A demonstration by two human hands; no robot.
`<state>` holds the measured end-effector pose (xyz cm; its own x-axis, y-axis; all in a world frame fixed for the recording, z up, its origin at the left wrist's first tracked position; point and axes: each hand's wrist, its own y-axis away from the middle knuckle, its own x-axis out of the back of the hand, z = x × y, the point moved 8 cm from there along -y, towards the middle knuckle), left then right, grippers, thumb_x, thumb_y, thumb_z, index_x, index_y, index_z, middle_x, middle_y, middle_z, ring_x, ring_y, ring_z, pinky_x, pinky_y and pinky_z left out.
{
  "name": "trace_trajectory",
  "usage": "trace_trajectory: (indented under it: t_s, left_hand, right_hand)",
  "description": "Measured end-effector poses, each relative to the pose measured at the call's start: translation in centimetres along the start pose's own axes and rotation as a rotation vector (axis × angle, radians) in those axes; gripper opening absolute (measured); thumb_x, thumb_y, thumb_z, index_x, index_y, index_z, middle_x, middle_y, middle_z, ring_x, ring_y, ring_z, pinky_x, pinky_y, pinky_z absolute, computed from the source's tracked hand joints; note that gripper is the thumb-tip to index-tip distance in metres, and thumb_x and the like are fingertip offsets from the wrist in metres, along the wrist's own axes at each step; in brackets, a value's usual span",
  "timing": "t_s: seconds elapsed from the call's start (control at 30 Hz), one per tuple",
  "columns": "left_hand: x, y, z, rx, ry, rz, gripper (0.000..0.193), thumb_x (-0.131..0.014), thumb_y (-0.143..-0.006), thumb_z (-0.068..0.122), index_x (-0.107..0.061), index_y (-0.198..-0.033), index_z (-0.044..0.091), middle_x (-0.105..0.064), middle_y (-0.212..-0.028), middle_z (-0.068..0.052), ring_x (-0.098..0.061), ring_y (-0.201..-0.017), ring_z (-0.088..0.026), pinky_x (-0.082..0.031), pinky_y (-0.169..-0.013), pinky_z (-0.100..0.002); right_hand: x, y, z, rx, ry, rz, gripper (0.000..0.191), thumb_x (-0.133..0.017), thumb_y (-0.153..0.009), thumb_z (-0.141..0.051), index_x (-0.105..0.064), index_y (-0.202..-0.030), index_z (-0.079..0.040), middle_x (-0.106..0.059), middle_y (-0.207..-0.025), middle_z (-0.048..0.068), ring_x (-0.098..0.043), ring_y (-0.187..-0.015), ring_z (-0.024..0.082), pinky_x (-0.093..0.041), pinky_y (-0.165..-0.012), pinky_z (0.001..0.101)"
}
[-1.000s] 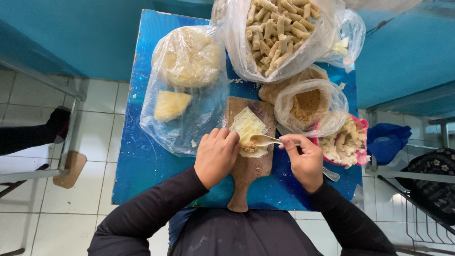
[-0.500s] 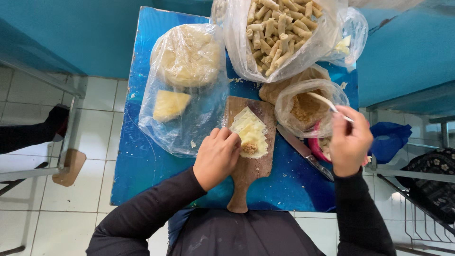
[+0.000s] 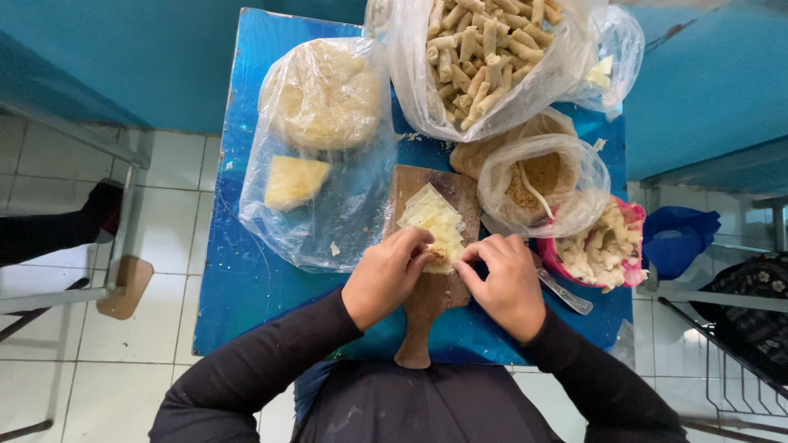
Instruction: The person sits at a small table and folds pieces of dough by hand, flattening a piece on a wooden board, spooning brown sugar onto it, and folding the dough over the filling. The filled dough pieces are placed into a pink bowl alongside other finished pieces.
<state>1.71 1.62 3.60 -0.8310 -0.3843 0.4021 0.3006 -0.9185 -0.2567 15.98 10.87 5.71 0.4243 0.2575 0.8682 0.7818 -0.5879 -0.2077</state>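
The person is bending over a small blue table [image 3: 246,271], and both hands are working on a pale wrapper [image 3: 432,220] lying on a wooden board [image 3: 427,303]. The left hand [image 3: 386,277] is curling its fingers [image 3: 420,250] over the wrapper's near edge, pinching it from the left side. The right hand [image 3: 506,283] is doing the same from the other side, its fingertips [image 3: 472,253] pressing on the same edge, so the two sets of fingers are almost meeting over a bit of brownish filling. The rest of the wrapper is stretching away from the fingertips, flat on the board, and the board's handle is pointing back between the wrists.

Just beyond the right fingers a bag of crumbs [image 3: 542,184] is standing open with a spoon [image 3: 532,187] resting in it. To the outside of the right hand a pink bowl [image 3: 628,246] is holding pale strips, and a knife [image 3: 562,291] is lying just beside the knuckles. Beyond the left fingers a clear bag [image 3: 320,156] is lying with dough and a yellow square inside. Farthest off, a big bag of rolls [image 3: 484,57] is sitting at the table's far end.
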Motion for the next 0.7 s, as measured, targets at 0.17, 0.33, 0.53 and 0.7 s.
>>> trace_trajectory:
  t_s: [0.17, 0.33, 0.53, 0.7]
  left_hand:
    - [-0.2, 0.2, 0.5, -0.118, -0.019, 0.028, 0.021, -0.060, -0.097, 0.005, -0.062, -0.117, 0.003, -0.069, -0.101, -0.016, -0.068, -0.093, -0.038, -0.054, -0.076, -0.044]
    - [-0.8, 0.1, 0.3, -0.143, -0.126, -0.016, 0.021, -0.063, -0.094, 0.005, -0.063, -0.115, 0.004, -0.065, -0.100, -0.014, -0.063, -0.096, -0.035, -0.051, -0.085, -0.043]
    - [-0.6, 0.1, 1.2, -0.240, -0.214, -0.009, 0.024, -0.065, -0.089, 0.005, -0.063, -0.113, 0.007, -0.063, -0.105, -0.010, -0.058, -0.101, -0.032, -0.049, -0.089, -0.040]
    - [-0.7, 0.0, 1.6, -0.298, -0.280, -0.038, 0.032, -0.065, -0.086, 0.004, -0.063, -0.118, 0.008, -0.060, -0.107, -0.009, -0.058, -0.102, -0.030, -0.050, -0.090, -0.038]
  right_hand:
    - [-1.1, 0.3, 0.7, -0.042, -0.095, -0.008, 0.011, -0.076, -0.082, -0.015, -0.069, -0.086, -0.008, -0.067, -0.086, 0.007, -0.060, -0.085, 0.031, -0.049, -0.076, 0.0408]
    - [-2.2, 0.6, 2.0, -0.182, -0.301, -0.038, 0.017, -0.074, -0.083, -0.008, -0.064, -0.096, -0.005, -0.066, -0.085, 0.008, -0.068, -0.079, 0.021, -0.055, -0.074, 0.0330]
    - [-3.1, 1.2, 2.6, -0.267, -0.555, -0.012, 0.026, -0.073, -0.087, -0.004, -0.058, -0.108, -0.004, -0.071, -0.090, 0.006, -0.068, -0.081, 0.014, -0.056, -0.077, 0.0255]
    - [-2.5, 1.2, 1.7, -0.162, -0.539, 0.077, 0.027, -0.070, -0.092, 0.000, -0.055, -0.115, -0.002, -0.070, -0.100, 0.010, -0.072, -0.089, 0.016, -0.057, -0.081, 0.0281]
